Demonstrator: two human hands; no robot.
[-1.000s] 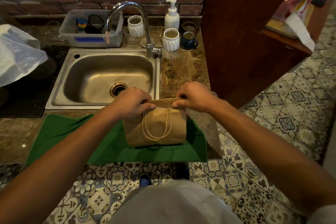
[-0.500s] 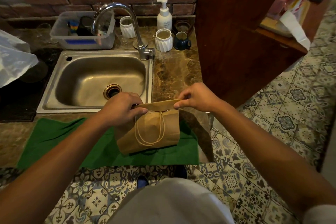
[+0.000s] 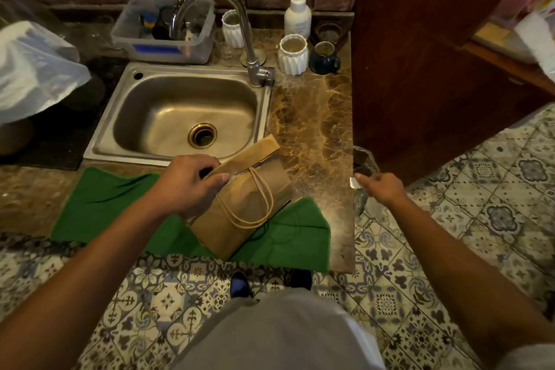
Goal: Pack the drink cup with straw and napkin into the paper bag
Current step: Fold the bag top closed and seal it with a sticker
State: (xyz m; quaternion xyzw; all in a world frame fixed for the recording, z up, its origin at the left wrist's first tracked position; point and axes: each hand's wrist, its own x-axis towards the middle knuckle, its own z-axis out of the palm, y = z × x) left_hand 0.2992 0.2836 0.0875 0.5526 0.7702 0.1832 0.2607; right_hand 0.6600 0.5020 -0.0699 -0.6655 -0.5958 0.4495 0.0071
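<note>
A brown paper bag (image 3: 249,204) with rope handles stands tilted on a green cloth (image 3: 120,204) at the counter's front, its top folded over. My left hand (image 3: 189,183) grips the folded top at its left end. My right hand (image 3: 381,189) is off the bag, past the counter's right edge, pinching a small white piece (image 3: 356,182), perhaps a sticker or tape. The cup, straw and napkin are not visible; the bag hides whatever is inside.
A steel sink (image 3: 102,129) with a tall tap (image 3: 240,27) lies behind the bag. White ribbed cups (image 3: 292,54), a dark mug (image 3: 324,57), a soap pump (image 3: 297,15) and a plastic tub (image 3: 162,30) line the back. A wooden cabinet (image 3: 435,54) stands right; a glass object (image 3: 363,165) sits beside the counter's edge.
My right hand has let go of the bag's folded top and moved right to the counter edge, where it now pinches a small white piece. The bag has tilted and turned under my left hand.
</note>
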